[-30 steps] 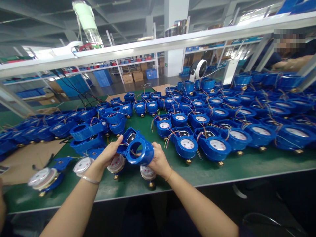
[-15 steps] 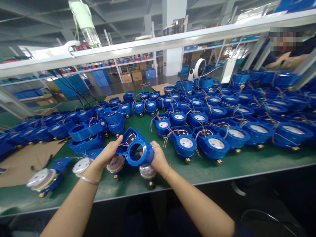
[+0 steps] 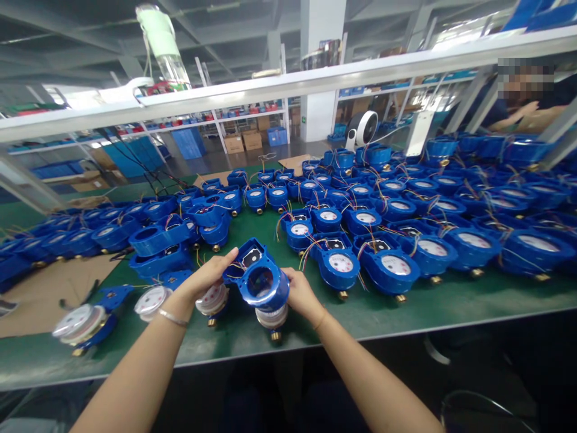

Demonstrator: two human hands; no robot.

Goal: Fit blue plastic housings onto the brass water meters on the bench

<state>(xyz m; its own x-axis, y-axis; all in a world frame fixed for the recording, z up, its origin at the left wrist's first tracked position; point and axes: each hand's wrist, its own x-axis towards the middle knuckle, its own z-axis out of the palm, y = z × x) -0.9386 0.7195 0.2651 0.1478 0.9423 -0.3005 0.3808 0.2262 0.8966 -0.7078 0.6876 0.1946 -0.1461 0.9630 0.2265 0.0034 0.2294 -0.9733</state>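
Between my hands is a blue plastic water meter housing (image 3: 265, 304), its round opening facing me and thin wires in its square compartment. My left hand (image 3: 215, 273) grips its left side, thumb on the compartment's edge. My right hand (image 3: 303, 293) is closed on the right side of the ring; some of its fingers are hidden. Right below the housing stands a bare water meter (image 3: 273, 317) with a brass end, partly covered by it. Another bare meter (image 3: 211, 300) sits behind my left wrist, and two more, a near one (image 3: 79, 325) and a white-faced one (image 3: 152, 300), lie farther left.
Rows of blue-cased water meters (image 3: 340, 263) with loose wires fill the right and back of the green table (image 3: 360, 319). Stacked blue housings (image 3: 160, 240) stand at left, near cardboard (image 3: 54, 294). A white shelf beam (image 3: 252, 93) crosses above. A person (image 3: 518, 111) is at far right.
The housing has shifted slightly right and turned more upright, coming over the bare meter below. Both my hands moved right with it, and my right fingers left its opening.
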